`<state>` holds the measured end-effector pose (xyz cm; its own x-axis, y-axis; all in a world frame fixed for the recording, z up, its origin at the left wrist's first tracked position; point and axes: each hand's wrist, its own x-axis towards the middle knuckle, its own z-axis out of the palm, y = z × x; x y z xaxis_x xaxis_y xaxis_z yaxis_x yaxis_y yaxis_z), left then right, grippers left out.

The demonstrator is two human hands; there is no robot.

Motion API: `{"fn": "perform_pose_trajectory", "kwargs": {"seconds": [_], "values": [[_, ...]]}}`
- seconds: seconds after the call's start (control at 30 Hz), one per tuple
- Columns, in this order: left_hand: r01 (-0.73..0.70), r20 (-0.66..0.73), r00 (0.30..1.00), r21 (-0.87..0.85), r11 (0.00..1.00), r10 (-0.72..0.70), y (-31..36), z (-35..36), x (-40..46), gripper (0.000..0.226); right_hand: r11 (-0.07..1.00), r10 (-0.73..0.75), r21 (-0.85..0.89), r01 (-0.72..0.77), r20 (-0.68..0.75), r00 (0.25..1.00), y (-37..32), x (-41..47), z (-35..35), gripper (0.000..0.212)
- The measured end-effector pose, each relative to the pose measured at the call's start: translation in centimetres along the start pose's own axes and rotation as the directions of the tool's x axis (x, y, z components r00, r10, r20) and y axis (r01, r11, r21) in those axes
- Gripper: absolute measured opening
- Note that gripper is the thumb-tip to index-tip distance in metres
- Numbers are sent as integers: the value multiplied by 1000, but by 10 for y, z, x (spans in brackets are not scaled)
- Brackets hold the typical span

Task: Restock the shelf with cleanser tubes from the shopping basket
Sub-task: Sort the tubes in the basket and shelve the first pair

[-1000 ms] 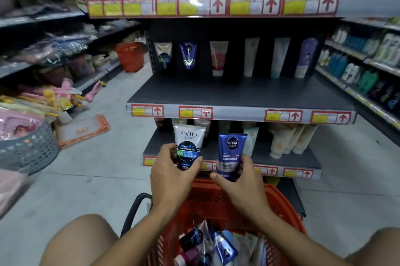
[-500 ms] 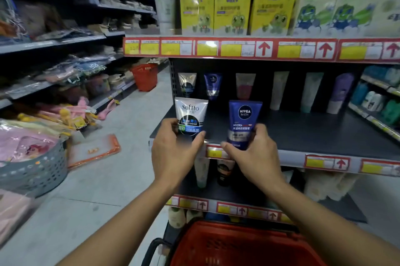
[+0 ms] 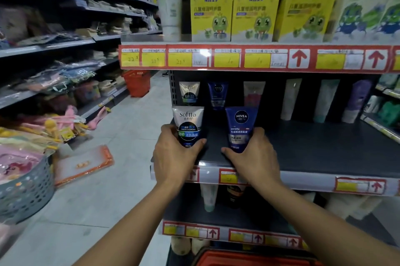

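- A person's left hand [image 3: 173, 157] wraps fingers and thumb round the lower end of a white-and-black Softto cleanser tube [image 3: 188, 127], held upright over the front of the dark middle shelf [image 3: 324, 153].
- The right hand [image 3: 251, 155] clamps a blue Nivea Men tube [image 3: 240, 128] the same way, just beside the first; whether either cap touches the shelf cannot be told, since the hands hide the bottoms.
- At the back of the shelf, 6 tubes stand in a row, with a matching Softto tube [image 3: 189, 92] and Nivea tube [image 3: 217, 94] directly behind the 2 in hand.
- Risk, judged from here: tubes balanced on narrow caps topple easily, so letting go before they sit flat could tip them forward off the edge.
- Pushing both back at once could knock the rear tubes over.
- The red shopping basket [image 3: 255, 259] sits below, only its rim showing.
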<state>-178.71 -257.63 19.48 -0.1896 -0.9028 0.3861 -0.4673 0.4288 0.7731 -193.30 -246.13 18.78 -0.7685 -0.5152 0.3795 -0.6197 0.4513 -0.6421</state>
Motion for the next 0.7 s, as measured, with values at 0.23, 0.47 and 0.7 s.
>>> {"fn": "perform_pose_trajectory", "kwargs": {"seconds": [0.23, 0.47, 0.7], "values": [[-33, 116, 993, 282, 959, 0, -13, 2, 17, 61, 976, 7, -218, 17, 110, 994, 6, 13, -1, 47], [54, 208, 970, 327, 944, -127, -7, 27, 76, 71, 984, 110, -165, -68, 264, 958, -11, 68, 31, 52], [107, 164, 972, 321, 941, -167, -10, 56, 111, 62, 983, 101, -173, -66, 198, 975, -12, 107, 68, 61]]}}
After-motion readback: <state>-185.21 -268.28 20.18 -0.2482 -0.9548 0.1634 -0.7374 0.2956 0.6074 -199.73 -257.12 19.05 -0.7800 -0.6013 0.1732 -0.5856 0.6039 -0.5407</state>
